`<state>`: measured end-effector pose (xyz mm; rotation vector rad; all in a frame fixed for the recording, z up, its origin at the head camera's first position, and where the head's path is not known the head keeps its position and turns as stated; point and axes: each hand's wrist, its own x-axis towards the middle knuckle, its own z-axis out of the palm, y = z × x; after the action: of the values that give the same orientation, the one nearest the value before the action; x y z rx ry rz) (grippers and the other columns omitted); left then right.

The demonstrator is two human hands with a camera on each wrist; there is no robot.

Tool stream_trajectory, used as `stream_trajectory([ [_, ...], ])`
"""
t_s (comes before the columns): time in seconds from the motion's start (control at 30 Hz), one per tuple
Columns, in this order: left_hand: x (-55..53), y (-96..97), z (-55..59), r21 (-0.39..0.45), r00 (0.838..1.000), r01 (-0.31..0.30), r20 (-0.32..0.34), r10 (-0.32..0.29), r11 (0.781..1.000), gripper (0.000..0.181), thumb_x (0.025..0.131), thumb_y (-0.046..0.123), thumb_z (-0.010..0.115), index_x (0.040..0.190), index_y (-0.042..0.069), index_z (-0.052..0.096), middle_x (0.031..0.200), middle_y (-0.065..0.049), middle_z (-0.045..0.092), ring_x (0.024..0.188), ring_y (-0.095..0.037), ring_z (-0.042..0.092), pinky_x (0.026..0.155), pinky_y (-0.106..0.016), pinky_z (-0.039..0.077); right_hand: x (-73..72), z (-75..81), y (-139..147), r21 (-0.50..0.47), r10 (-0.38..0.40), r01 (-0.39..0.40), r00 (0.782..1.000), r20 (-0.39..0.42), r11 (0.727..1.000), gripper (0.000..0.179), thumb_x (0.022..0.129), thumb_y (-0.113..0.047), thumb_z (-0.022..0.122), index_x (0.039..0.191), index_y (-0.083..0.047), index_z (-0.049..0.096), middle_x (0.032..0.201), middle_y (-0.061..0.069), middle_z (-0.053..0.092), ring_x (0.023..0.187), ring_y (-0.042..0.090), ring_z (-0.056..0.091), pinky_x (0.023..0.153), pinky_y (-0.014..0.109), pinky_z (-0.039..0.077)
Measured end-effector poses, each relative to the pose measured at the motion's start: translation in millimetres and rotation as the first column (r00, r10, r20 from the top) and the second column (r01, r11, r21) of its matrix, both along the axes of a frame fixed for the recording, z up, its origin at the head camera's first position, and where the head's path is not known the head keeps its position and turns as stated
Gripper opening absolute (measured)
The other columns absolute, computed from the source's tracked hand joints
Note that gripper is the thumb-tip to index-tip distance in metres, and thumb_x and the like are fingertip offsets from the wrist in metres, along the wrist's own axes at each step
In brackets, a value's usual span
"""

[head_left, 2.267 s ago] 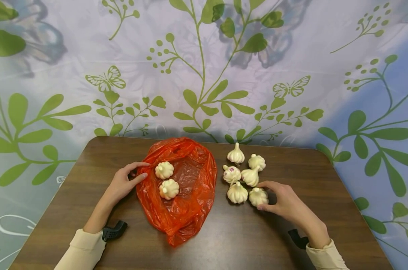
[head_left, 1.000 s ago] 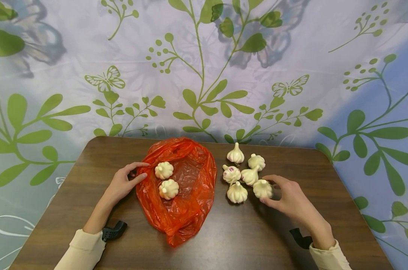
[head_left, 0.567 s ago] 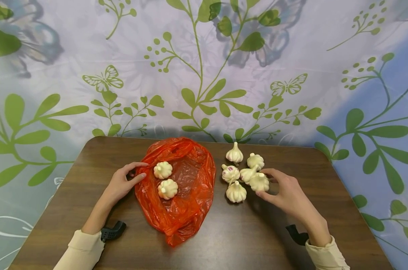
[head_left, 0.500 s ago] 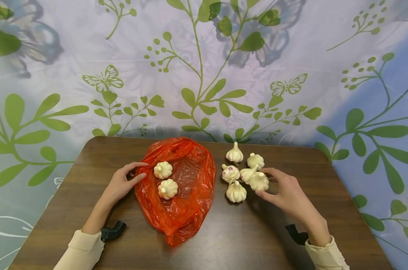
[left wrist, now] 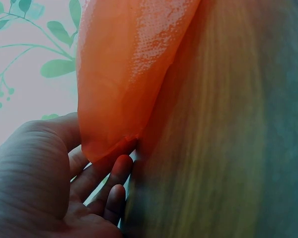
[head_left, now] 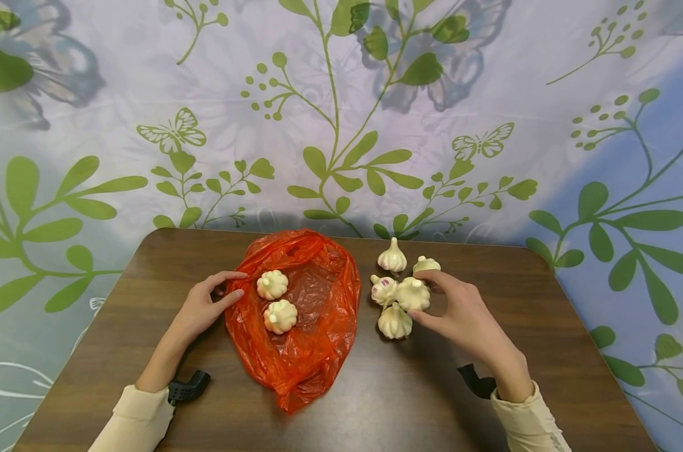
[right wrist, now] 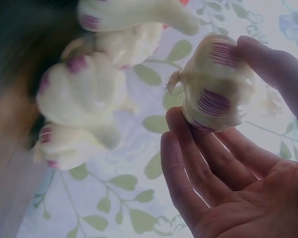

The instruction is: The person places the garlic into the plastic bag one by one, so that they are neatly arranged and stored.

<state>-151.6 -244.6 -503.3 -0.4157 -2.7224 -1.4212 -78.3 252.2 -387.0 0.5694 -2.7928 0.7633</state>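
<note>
My left hand (head_left: 204, 309) pinches the left rim of an orange-red plastic bag (head_left: 319, 351), which lies open on the table. In the left wrist view the thin film (left wrist: 116, 89) passes between thumb and fingers. Inside the bag sit two white garlic bulbs, one farther back (head_left: 272, 285) and one nearer (head_left: 280, 316). My right hand (head_left: 468, 314) grips another garlic bulb (head_left: 412, 294) between thumb and fingertips. Purple streaks and a root tuft show on this bulb (right wrist: 218, 84) in the right wrist view, where it is raised off the table.
Around the held bulb stand several more garlic bulbs: one at the back (head_left: 393, 257), one partly behind my right fingers (head_left: 426, 264), a purple-marked one (head_left: 383, 290) and a front one (head_left: 395, 321). The brown wooden table (head_left: 409, 402) ends at a leaf-patterned cloth (head_left: 341, 125).
My right hand has taken hold of the bulb at the group's right front, lifted it and carried it left over the other bulbs. The left hand stays on the bag's rim.
</note>
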Motion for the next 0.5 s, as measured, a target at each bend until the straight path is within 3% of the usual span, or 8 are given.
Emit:
stream_trajectory([
  [0.2,-0.6,-0.1,-1.1,-0.007,1.0,0.003,-0.003,-0.003,1.0,0.033,0.102,0.029,0.073,0.134,0.022,0.072,0.125,-0.008,0.071,0.093,-0.022,0.054,0.081,-0.028,0.044,-4.4,4.8,-11,-0.001,0.046,-0.046,0.997,-0.059,0.999,0.062,0.08,-0.023,0.094,0.133,-0.007,0.065,0.128,0.005,0.072,0.111,0.024,0.07,0.09,0.048,0.055],
  [0.5,-0.8,-0.6,-0.2,-0.004,1.0,0.004,-0.008,-0.004,1.0,0.032,0.102,0.028,0.072,0.134,0.023,0.072,0.124,-0.008,0.071,0.092,-0.022,0.054,0.081,-0.028,0.044,-6.6,13.0,-33,-0.04,0.089,-0.09,0.996,-0.011,0.995,0.064,0.083,-0.027,0.093,0.138,-0.011,0.064,0.132,0.0,0.07,0.115,0.023,0.069,0.095,0.049,0.055],
])
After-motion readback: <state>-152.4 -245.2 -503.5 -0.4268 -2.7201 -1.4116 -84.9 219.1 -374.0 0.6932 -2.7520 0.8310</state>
